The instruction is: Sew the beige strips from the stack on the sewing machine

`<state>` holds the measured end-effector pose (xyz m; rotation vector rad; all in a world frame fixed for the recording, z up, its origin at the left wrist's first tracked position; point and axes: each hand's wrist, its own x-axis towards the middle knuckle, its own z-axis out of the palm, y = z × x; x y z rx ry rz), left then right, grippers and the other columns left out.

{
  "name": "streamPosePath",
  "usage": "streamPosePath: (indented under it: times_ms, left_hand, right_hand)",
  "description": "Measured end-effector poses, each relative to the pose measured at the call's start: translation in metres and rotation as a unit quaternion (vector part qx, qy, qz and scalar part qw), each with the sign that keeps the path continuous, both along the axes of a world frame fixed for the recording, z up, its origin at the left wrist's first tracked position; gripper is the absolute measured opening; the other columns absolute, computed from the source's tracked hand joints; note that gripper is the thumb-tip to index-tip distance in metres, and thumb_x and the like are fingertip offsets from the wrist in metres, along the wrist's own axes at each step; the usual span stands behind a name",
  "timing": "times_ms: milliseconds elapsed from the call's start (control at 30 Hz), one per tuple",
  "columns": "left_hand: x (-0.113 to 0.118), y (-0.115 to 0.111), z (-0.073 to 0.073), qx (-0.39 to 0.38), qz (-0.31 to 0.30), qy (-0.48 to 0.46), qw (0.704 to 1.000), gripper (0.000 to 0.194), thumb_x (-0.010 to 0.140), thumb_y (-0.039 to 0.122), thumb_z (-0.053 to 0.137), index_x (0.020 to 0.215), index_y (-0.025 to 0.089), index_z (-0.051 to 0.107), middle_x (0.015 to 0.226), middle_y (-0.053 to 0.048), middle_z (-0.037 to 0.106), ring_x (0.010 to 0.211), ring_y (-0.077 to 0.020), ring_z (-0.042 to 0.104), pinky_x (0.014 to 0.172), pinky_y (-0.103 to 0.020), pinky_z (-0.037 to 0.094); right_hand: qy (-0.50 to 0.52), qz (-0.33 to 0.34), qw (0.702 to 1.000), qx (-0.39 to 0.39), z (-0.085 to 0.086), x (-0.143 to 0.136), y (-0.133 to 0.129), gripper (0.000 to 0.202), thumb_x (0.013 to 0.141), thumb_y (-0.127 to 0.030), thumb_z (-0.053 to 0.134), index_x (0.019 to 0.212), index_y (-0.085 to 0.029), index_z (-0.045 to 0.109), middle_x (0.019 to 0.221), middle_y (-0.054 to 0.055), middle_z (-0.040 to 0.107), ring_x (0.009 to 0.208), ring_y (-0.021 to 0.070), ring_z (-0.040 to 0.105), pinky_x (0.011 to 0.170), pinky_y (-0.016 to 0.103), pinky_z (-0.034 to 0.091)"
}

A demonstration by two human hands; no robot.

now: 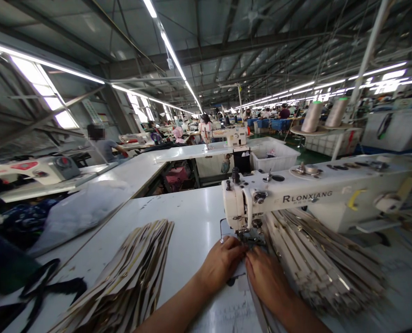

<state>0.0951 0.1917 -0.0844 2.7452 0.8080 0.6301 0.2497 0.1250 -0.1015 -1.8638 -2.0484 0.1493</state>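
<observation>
Trailing long, narrow beige strip (262, 314)

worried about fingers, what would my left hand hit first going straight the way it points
The left hand would probably meet the metal presser foot of the sewing machine first, though the right hand is so close that depth leaves the order unclear.

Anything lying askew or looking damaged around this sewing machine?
Yes, the black straps at the left lie in a loose tangle, while the strips beside them are bundled lengthwise. The white tabletop has small dark marks, perhaps wear.
</observation>
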Motion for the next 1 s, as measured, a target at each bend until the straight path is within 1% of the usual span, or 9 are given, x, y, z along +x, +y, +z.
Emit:
streamPosePath:
  times_ms: [67, 167, 267, 333, 500, 667, 800, 900, 1000]
  left_hand:
    - [0.000, 0.000, 0.000, 0.000, -0.007, 0.004, 1.000, 0.026, 0.095, 0.017, 0.048, 0.113, 0.023, 0.066, 0.098, -0.006, 0.062, 0.092, -0.0214, 0.055, 0.081, -0.034, 0.049]
    - [0.000, 0.000, -0.001, 0.002, -0.011, 0.011, 1.000, 0.027, 0.097, 0.018, 0.046, 0.111, 0.022, 0.067, 0.098, -0.007, 0.062, 0.092, -0.0217, 0.054, 0.081, -0.033, 0.048]
    - [0.000, 0.000, -0.001, 0.000, -0.007, 0.008, 1.000, 0.027, 0.096, 0.018, 0.045, 0.111, 0.021, 0.068, 0.098, -0.008, 0.062, 0.092, -0.0218, 0.054, 0.080, -0.033, 0.048]
    - [0.000, -0.001, -0.001, 0.000, -0.008, 0.004, 1.000, 0.028, 0.096, 0.017, 0.045, 0.112, 0.021, 0.068, 0.098, -0.009, 0.063, 0.091, -0.0218, 0.055, 0.080, -0.034, 0.049]
    - [0.000, -0.001, 0.000, 0.011, -0.009, 0.008, 1.000, 0.028, 0.096, 0.018, 0.045, 0.112, 0.020, 0.068, 0.098, -0.010, 0.063, 0.092, -0.0222, 0.056, 0.079, -0.034, 0.050]
    - [-0.001, -0.001, 0.000, 0.024, -0.010, 0.018, 0.999, 0.027, 0.096, 0.017, 0.045, 0.112, 0.021, 0.067, 0.097, -0.008, 0.064, 0.090, -0.0214, 0.058, 0.078, -0.032, 0.050]
    - [-0.003, -0.002, -0.005, 0.033, -0.007, 0.025, 0.999, 0.026, 0.096, 0.017, 0.044, 0.108, 0.019, 0.067, 0.090, -0.007, 0.066, 0.085, -0.0205, 0.059, 0.077, -0.032, 0.050]
    - [-0.004, -0.004, -0.005, 0.041, 0.001, 0.024, 0.999, 0.023, 0.096, 0.019, 0.045, 0.104, 0.020, 0.067, 0.087, -0.006, 0.066, 0.083, -0.0205, 0.060, 0.078, -0.034, 0.049]
    - [-0.003, -0.006, -0.003, 0.048, 0.010, 0.027, 0.998, 0.022, 0.096, 0.020, 0.045, 0.102, 0.019, 0.067, 0.088, -0.006, 0.066, 0.083, -0.0207, 0.060, 0.077, -0.034, 0.049]
  right_hand:
    - [0.029, 0.000, 1.000, -0.002, -0.003, 0.001, -0.010, 0.034, 0.094, -0.012, 0.038, 0.110, -0.019, 0.067, 0.100, 0.007, 0.069, 0.090, 0.0191, 0.066, 0.079, 0.028, 0.049]
    - [0.067, -0.003, 0.998, 0.010, -0.012, 0.004, -0.024, 0.036, 0.094, -0.016, 0.037, 0.117, -0.020, 0.063, 0.100, 0.006, 0.068, 0.089, 0.0184, 0.067, 0.079, 0.029, 0.051]
    - [0.066, -0.005, 0.998, 0.020, -0.021, 0.005, -0.031, 0.039, 0.094, -0.015, 0.034, 0.121, -0.018, 0.062, 0.101, 0.008, 0.067, 0.089, 0.0189, 0.067, 0.079, 0.030, 0.051]
    - [0.050, -0.003, 0.999, 0.014, -0.023, 0.004, -0.032, 0.039, 0.094, -0.014, 0.034, 0.120, -0.018, 0.062, 0.099, 0.008, 0.067, 0.088, 0.0191, 0.067, 0.079, 0.030, 0.052]
    - [0.001, 0.002, 1.000, -0.030, -0.018, 0.004, -0.029, 0.039, 0.092, -0.009, 0.034, 0.112, -0.017, 0.066, 0.098, 0.009, 0.067, 0.085, 0.0191, 0.068, 0.076, 0.029, 0.053]
    - [-0.020, 0.017, 0.999, -0.046, -0.010, 0.002, -0.028, 0.043, 0.088, -0.001, 0.035, 0.110, -0.019, 0.068, 0.099, 0.007, 0.068, 0.086, 0.0180, 0.068, 0.079, 0.027, 0.052]
    - [-0.041, 0.000, 0.997, -0.071, -0.005, -0.002, -0.022, 0.045, 0.086, 0.002, 0.035, 0.107, -0.019, 0.069, 0.103, 0.007, 0.068, 0.086, 0.0179, 0.068, 0.077, 0.026, 0.051]
    - [-0.034, 0.002, 0.997, -0.067, -0.004, -0.003, -0.013, 0.043, 0.088, 0.000, 0.035, 0.106, -0.018, 0.069, 0.104, 0.008, 0.068, 0.091, 0.0183, 0.068, 0.079, 0.025, 0.050]
    - [-0.018, 0.010, 0.999, -0.050, -0.005, -0.003, -0.003, 0.039, 0.089, -0.001, 0.035, 0.101, -0.016, 0.070, 0.103, 0.009, 0.069, 0.093, 0.0186, 0.067, 0.081, 0.025, 0.048]
